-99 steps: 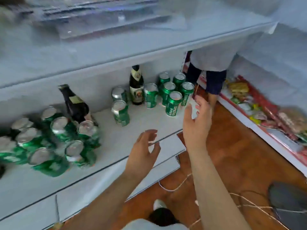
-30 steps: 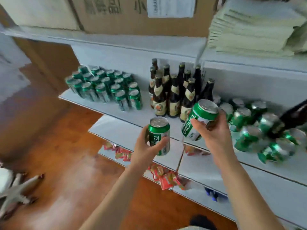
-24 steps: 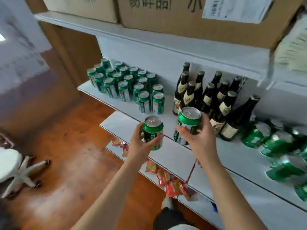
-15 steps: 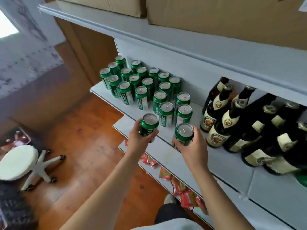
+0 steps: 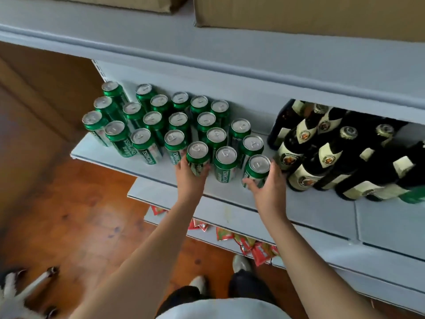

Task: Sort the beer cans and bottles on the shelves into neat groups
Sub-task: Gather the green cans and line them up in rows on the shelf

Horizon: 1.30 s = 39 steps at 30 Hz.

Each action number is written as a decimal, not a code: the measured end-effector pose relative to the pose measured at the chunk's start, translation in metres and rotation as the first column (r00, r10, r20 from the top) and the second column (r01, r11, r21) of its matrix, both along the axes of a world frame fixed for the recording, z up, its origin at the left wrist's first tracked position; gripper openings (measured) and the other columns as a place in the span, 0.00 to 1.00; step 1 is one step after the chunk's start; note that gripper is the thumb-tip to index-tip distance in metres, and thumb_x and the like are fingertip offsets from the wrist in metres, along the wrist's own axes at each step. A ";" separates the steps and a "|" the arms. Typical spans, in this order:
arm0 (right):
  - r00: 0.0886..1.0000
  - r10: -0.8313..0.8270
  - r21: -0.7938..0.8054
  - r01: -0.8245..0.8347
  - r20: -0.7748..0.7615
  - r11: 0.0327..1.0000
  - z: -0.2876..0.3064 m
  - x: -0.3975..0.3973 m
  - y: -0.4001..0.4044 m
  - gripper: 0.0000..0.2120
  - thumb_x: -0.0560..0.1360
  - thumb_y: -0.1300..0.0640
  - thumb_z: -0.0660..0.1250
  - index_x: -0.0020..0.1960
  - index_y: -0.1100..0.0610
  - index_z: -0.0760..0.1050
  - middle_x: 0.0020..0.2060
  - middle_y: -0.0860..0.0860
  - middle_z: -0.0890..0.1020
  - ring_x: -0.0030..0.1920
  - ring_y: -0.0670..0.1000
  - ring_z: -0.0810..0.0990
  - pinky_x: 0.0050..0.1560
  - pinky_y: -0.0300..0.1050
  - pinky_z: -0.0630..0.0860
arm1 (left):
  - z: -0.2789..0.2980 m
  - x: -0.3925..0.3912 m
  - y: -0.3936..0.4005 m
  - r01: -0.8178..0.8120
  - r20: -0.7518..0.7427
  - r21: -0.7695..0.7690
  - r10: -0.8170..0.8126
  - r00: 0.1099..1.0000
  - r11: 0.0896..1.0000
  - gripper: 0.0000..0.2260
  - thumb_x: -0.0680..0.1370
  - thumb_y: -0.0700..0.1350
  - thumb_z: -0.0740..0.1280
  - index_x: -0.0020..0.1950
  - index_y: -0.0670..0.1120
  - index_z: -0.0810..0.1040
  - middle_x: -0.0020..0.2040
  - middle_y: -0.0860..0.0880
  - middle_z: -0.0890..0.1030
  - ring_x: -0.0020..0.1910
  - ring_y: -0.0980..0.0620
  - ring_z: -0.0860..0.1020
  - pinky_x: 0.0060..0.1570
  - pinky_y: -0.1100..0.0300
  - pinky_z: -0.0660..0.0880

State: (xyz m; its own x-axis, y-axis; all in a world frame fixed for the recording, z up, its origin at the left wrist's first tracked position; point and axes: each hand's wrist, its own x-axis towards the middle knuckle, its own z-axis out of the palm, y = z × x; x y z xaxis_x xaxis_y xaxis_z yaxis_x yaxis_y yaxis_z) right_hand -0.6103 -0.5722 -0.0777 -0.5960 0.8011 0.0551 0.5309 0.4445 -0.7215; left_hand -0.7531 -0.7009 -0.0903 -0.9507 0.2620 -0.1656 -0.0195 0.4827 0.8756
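Pale grey shelving (image 5: pixel 230 54) over a warm wooden floor (image 5: pixel 80 215).
Brown cardboard boxes (image 5: pixel 299 12) sit on the top shelf, red snack packets (image 5: pixel 257 247) lie on the lowest, and a white star-base stool (image 5: pixel 13 293) stands at the left.

My left hand (image 5: pixel 192 178) covers the lower part of the can (image 5: pixel 198 157) it grips, and my right hand (image 5: pixel 268 187) hides the base of the other can (image 5: pixel 257 169), so I cannot tell whether either touches the shelf (image 5: pixel 322 212). The bottles (image 5: pixel 326 148) run off the right edge, their rear necks hidden under the upper shelf (image 5: pixel 230 56). The back cans' labels are hidden by the front rows.
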 end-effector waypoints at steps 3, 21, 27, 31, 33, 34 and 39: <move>0.999 -0.031 -0.025 0.031 0.026 0.999 0.007 -0.003 -0.006 0.43 0.72 0.50 0.74 0.78 0.62 0.55 0.73 0.59 0.67 0.72 0.57 0.66 0.70 0.47 0.65 | 0.005 0.006 -0.004 0.047 0.009 -0.069 -0.046 0.999 0.997 0.35 0.75 0.42 0.73 0.78 0.44 0.59 0.70 0.42 0.66 0.67 0.44 0.68 0.64 0.57 0.66; 0.666 -0.627 0.079 0.708 -0.405 0.701 0.129 0.361 0.084 0.31 0.80 0.38 0.55 0.79 0.46 0.52 0.78 0.45 0.57 0.77 0.46 0.55 0.75 0.46 0.57 | 0.067 0.386 0.127 0.964 -0.375 -0.023 -0.896 0.239 0.266 0.28 0.78 0.63 0.53 0.75 0.52 0.64 0.67 0.60 0.67 0.67 0.62 0.65 0.60 0.81 0.55; 0.591 -0.675 0.084 0.776 -0.442 0.625 0.142 0.537 0.149 0.32 0.80 0.40 0.56 0.79 0.50 0.52 0.77 0.48 0.58 0.76 0.42 0.56 0.71 0.37 0.54 | 0.073 0.538 0.236 0.970 -0.313 0.047 -0.919 0.241 0.239 0.27 0.78 0.63 0.57 0.74 0.53 0.65 0.67 0.57 0.69 0.68 0.57 0.70 0.67 0.59 0.68; 0.602 -0.677 0.045 0.760 -0.424 0.648 0.137 0.627 0.199 0.31 0.80 0.42 0.57 0.79 0.49 0.51 0.77 0.44 0.58 0.72 0.38 0.56 0.66 0.25 0.56 | 0.071 0.608 0.297 0.934 -0.227 0.133 -0.907 0.354 0.331 0.20 0.80 0.51 0.64 0.72 0.53 0.68 0.66 0.53 0.72 0.64 0.56 0.73 0.64 0.53 0.73; 0.601 -0.693 0.004 0.757 -0.399 0.654 0.130 0.661 0.230 0.32 0.80 0.41 0.58 0.79 0.48 0.51 0.77 0.45 0.58 0.74 0.41 0.57 0.67 0.25 0.59 | 0.071 0.634 0.325 0.920 -0.195 0.154 -0.901 0.386 0.361 0.19 0.81 0.49 0.64 0.71 0.52 0.69 0.65 0.52 0.72 0.63 0.57 0.73 0.63 0.54 0.73; 0.597 -0.700 -0.015 0.756 -0.392 0.654 0.126 0.675 0.247 0.32 0.80 0.40 0.58 0.79 0.48 0.51 0.77 0.45 0.58 0.75 0.43 0.59 0.71 0.32 0.61 | 0.069 0.644 0.339 0.915 -0.186 0.158 -0.899 0.396 0.371 0.18 0.80 0.48 0.65 0.71 0.52 0.69 0.65 0.52 0.73 0.62 0.57 0.73 0.63 0.55 0.73; 0.586 -0.721 -0.052 0.762 -0.370 0.646 0.101 0.715 0.340 0.32 0.80 0.43 0.59 0.79 0.50 0.53 0.77 0.48 0.61 0.75 0.46 0.60 0.73 0.41 0.59 | 0.050 0.680 0.420 0.901 -0.185 0.110 -0.882 0.434 0.420 0.19 0.79 0.45 0.67 0.70 0.50 0.70 0.64 0.50 0.74 0.62 0.54 0.75 0.61 0.58 0.74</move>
State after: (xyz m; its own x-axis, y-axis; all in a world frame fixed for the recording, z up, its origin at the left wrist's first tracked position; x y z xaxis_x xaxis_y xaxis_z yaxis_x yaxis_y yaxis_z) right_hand 0.1051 -0.2321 0.0232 0.2764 0.9332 0.2298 0.4504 0.0855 -0.8887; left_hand -0.0726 -0.2807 -0.0406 -0.1730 0.9840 0.0427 0.4095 0.0324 0.9118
